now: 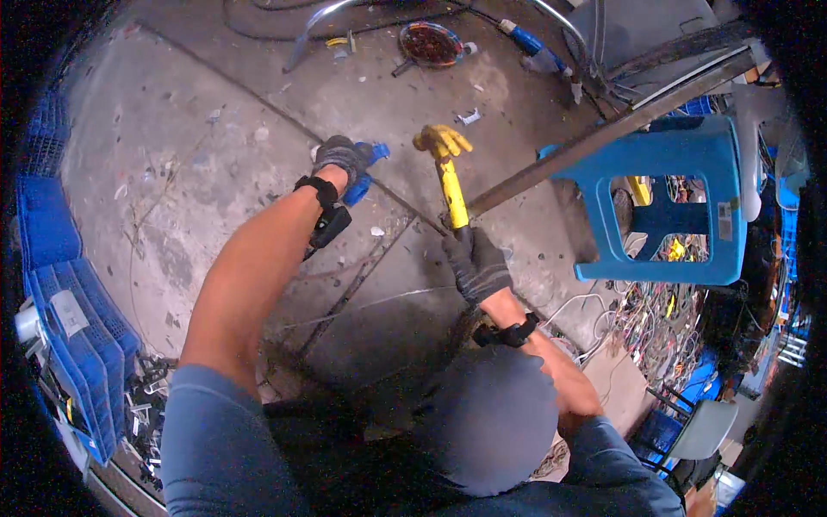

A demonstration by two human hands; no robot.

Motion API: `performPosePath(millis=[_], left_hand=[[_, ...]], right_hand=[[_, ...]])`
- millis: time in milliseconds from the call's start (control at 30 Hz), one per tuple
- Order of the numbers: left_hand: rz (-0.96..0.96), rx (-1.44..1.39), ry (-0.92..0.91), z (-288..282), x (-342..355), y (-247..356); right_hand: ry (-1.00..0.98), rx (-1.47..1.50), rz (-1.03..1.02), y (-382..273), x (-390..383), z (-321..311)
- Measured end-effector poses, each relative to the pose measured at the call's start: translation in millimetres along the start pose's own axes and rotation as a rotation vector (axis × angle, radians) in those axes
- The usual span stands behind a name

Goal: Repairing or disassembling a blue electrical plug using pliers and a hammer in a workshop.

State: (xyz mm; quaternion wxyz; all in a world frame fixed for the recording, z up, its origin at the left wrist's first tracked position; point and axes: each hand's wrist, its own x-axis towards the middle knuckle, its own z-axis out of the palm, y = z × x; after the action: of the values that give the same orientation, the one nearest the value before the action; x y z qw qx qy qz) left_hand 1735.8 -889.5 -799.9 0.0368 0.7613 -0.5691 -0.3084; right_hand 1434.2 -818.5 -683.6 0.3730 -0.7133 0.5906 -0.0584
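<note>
My left hand (343, 157), in a dark grey glove, is closed around a blue object (376, 153) low over the concrete floor. Parts of that object stick out past the fingers, and its kind does not show. My right hand (478, 265), gloved too, grips the black end of a yellow-handled tool (452, 191) that points away from me. At the tool's far end is a yellow, finger-shaped piece (443, 139), perhaps a glove; I cannot tell whether it is fixed to the tool or lies behind it.
A blue plastic stool (594, 220) lies on its side at right, beside a long metal bar (603, 129). Tangled wires (663, 319) heap behind it. Blue crates (73, 336) line the left. A racket-shaped item (431, 43) and a blue cable connector (530, 43) lie at the far side.
</note>
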Motion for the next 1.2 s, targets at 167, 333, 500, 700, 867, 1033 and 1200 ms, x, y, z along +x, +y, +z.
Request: performPosePath(millis=[167, 333, 500, 700, 867, 1033, 1200], left_hand=[[-0.265, -0.099, -0.019, 17, 18, -22], [0.036, 0.105, 0.199, 19, 2, -11], [0.033, 0.2, 0.044, 9, 9, 0], [-0.128, -0.098, 0.127, 33, 25, -34], [-0.092, -0.078, -0.04, -5, 8, 7], [0.082, 0.186, 0.195, 32, 16, -15], [-0.202, -0.187, -0.074, 24, 14, -30]], right_hand=[[0.111, 0.238, -0.131, -39, 5, -25], [0.24, 0.233, -0.277, -36, 15, -13], [0.004, -0.083, -0.154, 3, 42, 37], [0.154, 0.121, -0.192, -60, 15, -37], [0.251, 0.159, -0.206, -48, 18, -3], [0.137, -0.066, -0.199, -2, 63, 48], [0.173, 0.325, -0.171, -90, 19, -40]])
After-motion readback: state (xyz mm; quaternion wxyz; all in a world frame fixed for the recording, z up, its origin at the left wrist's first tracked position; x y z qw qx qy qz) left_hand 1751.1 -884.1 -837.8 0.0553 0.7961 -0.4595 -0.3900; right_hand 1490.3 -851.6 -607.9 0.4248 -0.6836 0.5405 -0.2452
